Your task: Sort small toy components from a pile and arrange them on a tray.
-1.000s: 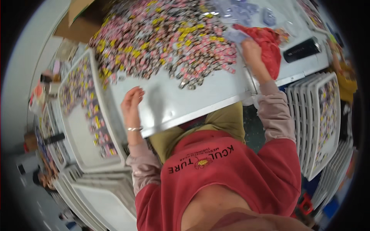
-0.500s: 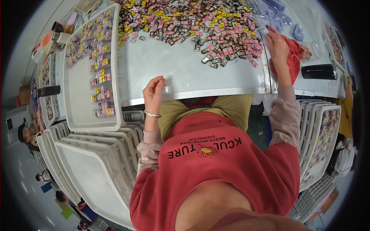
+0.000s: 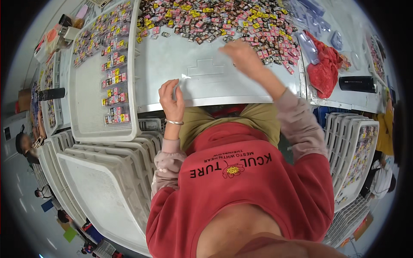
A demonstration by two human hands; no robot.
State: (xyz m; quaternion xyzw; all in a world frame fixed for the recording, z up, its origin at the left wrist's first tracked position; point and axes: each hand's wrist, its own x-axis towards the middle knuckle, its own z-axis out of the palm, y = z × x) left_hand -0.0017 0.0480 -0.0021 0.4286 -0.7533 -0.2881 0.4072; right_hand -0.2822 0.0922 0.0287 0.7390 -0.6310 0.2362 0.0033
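On the white table lies a clear plastic blister tray (image 3: 206, 67) with a stepped outline. My left hand (image 3: 172, 101) hovers by the table's front edge, left of that tray, fingers curved and thumb apart; I see nothing in it. My right hand (image 3: 244, 58), smeared by motion, reaches over the table to the right of the clear tray and in front of the heap of small pink, black and yellow pieces (image 3: 241, 26). Whether its fingertips grip anything is hidden by the blur.
At left, a large white tray (image 3: 88, 109) carries rows of filled clear packs (image 3: 115, 96). To the right lie a red cloth (image 3: 325, 71), clear plastic trays (image 3: 307, 45) and a black cylinder (image 3: 357, 84). White trays (image 3: 92, 180) stand stacked below the table on both sides.
My right hand has come left from beside the red cloth to above the table's middle. The clear stepped tray now lies on the table. The left hand's fingers have spread from a pinch.
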